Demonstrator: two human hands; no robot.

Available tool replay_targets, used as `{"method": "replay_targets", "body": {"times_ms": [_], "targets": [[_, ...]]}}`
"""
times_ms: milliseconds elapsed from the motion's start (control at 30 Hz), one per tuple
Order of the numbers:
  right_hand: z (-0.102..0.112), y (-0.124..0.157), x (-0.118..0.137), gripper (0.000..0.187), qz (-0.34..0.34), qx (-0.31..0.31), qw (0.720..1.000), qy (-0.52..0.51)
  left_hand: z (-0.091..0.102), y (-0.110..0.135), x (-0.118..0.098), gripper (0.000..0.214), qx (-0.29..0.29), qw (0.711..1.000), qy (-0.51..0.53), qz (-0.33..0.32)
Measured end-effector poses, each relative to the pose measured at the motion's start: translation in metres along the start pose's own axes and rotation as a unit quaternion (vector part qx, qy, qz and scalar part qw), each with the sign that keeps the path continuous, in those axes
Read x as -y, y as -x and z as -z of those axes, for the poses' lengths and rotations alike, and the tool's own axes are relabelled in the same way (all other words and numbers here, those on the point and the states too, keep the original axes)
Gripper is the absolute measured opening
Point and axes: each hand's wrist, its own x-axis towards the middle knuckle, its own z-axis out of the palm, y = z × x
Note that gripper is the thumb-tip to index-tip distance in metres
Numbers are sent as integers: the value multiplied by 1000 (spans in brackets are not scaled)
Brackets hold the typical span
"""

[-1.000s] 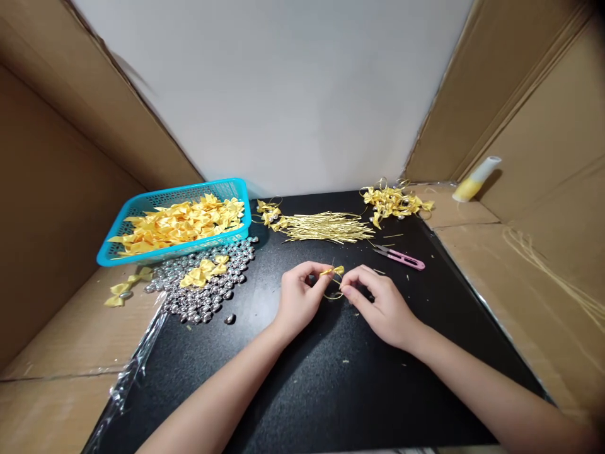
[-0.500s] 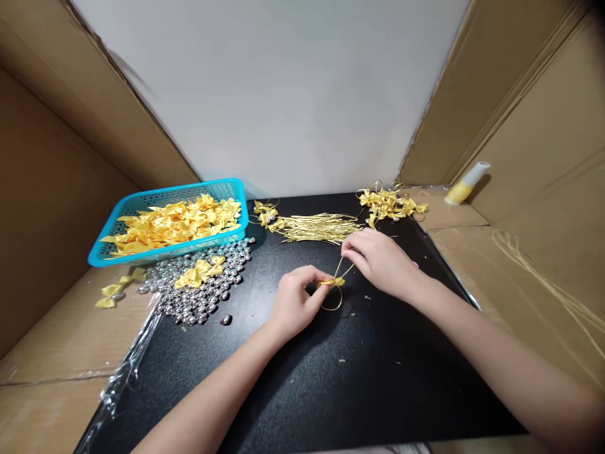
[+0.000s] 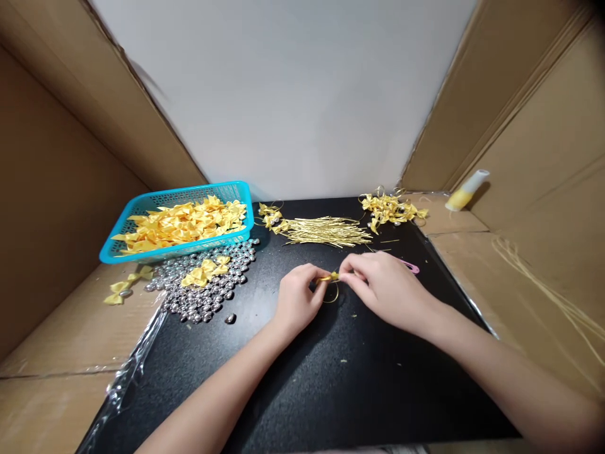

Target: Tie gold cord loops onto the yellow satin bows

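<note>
Over the black tabletop, my left hand [image 3: 300, 296] pinches a small yellow ribbon bow [image 3: 333, 276] between thumb and fingertips. A thin gold cord [image 3: 336, 294] hangs in a loop just under the bow. My right hand [image 3: 378, 284] is closed at the bow's right side, thumb against fingers, gripping the cord close to the bow; its fingers hide the cord's end. Beyond both hands lies a bundle of cut gold cords [image 3: 328, 231]. A pink loop-shaped thing [image 3: 410, 267] shows partly behind my right hand.
At the left, a blue basket [image 3: 106, 252] holds many yellow bows. Silver beads [image 3: 203, 306] spread before it, with bows [image 3: 205, 272] on top. Bows with cords [image 3: 390, 208] are heaped at the back right. A white-and-yellow tube [image 3: 467, 190] stands on cardboard.
My right hand has come down and in towards the bow, and the cord pulled up between the hands no longer shows. The left hand keeps its pinch. The view has shifted slightly.
</note>
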Motion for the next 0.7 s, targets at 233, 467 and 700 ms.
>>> {"method": "replay_targets", "body": {"times_ms": [233, 467, 700], "targets": [[-7, -32, -19, 14, -124, -36, 991, -24, 0, 0, 2, 17, 9, 999, -6, -31], [-17, -14, -23, 15, -139, -12, 989, -42, 3, -3, 7, 14, -70, 995, 34, 59], [-41, 15, 12, 14, -84, 9, 988, -126, -4, -6, 15, 17, -93, 983, 110, 116]]}}
